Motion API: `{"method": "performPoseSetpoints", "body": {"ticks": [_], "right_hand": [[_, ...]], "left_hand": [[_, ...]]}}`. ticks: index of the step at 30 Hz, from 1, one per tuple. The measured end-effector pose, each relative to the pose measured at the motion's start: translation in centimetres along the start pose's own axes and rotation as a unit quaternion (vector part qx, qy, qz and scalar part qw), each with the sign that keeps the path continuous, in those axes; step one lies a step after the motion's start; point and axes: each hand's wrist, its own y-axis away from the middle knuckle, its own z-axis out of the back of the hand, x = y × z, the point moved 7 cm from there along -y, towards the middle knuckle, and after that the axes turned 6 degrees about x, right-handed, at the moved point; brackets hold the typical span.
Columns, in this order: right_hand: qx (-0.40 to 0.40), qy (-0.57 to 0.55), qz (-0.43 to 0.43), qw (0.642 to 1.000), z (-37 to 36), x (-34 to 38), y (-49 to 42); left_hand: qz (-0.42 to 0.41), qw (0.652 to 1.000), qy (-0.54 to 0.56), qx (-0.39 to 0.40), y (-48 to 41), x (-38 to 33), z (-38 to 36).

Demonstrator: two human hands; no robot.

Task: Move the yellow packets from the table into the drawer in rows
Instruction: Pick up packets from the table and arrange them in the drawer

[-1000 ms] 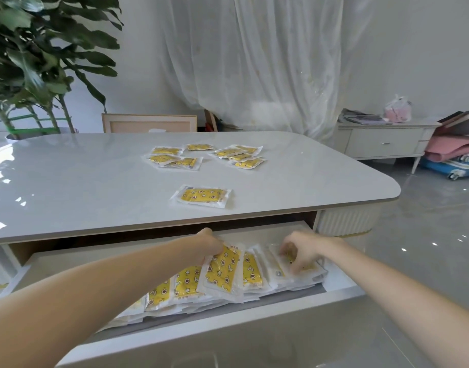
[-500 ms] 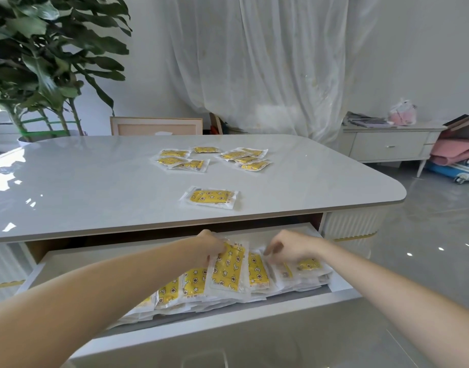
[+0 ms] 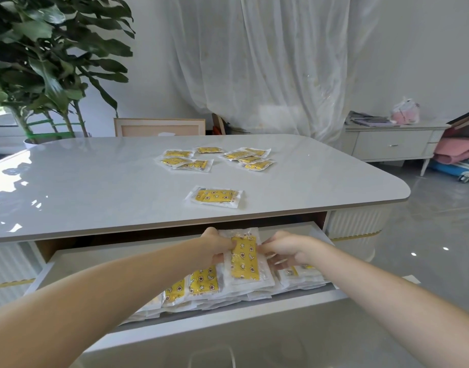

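Low in the frame's centre, both hands are reaching into the open drawer (image 3: 69, 261). The left hand (image 3: 217, 244) is pinching the left edge of one yellow packet (image 3: 244, 257), the right hand (image 3: 283, 252) is gripping its right edge, so it is sitting between them (tilted up over the row of packets (image 3: 201, 281) below). More packets (image 3: 214, 196) are lying on the table (image 3: 95, 181) above.

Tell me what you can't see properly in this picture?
- Head view: the left end of the row of yellow star-print plastic packets in the pale open drawer is hidden behind the left forearm.
- Print on the far yellow packets on the glossy grey table: too small.
- Right hand fingertips: tucked under the held packet.
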Motion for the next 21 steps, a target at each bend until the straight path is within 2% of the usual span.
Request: {"method": "performPoseSetpoints", "body": {"ticks": [4,8,10,13,15,17,19,21], "right_hand": [[-0.083,0.095,-0.016,0.992,2.1,-0.3,0.1],[-0.163,0.19,-0.038,0.967,4.0,-0.9,-0.5],[-0.201,0.259,-0.039,0.944,4.6,-0.4,-0.2],[-0.25,0.34,-0.007,0.907,5.0,0.6,0.6],[-0.26,0.355,0.026,0.898,4.9,1.2,0.8],[-0.194,0.364,0.059,0.909,3.7,1.5,0.4],[-0.063,0.386,0.067,0.918,1.7,0.8,-0.6],[0.037,0.424,0.045,0.904,0.1,0.1,-0.7]], "left_hand": [[0.019,0.999,-0.028,0.03,0.3,0.0,-0.3],[0.022,0.995,-0.082,0.05,0.9,-0.2,-0.6],[0.015,0.992,-0.113,0.057,1.2,-0.5,-0.5],[0.009,0.986,-0.151,0.069,1.4,-0.7,-0.5],[0.004,0.982,-0.174,0.071,1.4,-0.8,-0.3],[-0.003,0.979,-0.191,0.068,1.5,-1.0,-0.2],[-0.011,0.977,-0.203,0.07,1.7,-1.2,-0.1],[-0.017,0.974,-0.215,0.074,2.1,-1.4,-0.1]]}}
